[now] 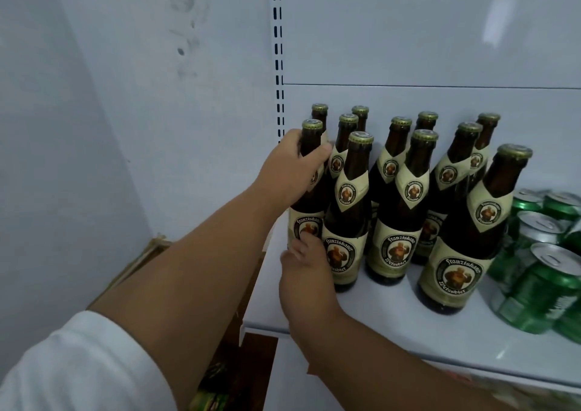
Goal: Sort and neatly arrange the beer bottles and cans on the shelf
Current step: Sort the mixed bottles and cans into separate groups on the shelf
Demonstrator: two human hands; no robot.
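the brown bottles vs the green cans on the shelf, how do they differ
The brown bottles are tall, narrow-necked glass with cream labels and gold caps; the green cans are short, with silver pull-tab tops. The bottles fill the shelf's left and middle; the cans crowd its right end. The left hand grips one bottle; no hand touches the cans. All stand upright.

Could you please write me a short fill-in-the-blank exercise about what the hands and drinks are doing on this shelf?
1. The left hand grips the neck of a brown ____.
2. The cans beside the bottles are ____ in colour.
3. The right hand touches a bottle low down, on its ____.
4. The bottles stand on a white ____.

Missing words: bottle; green; label; shelf
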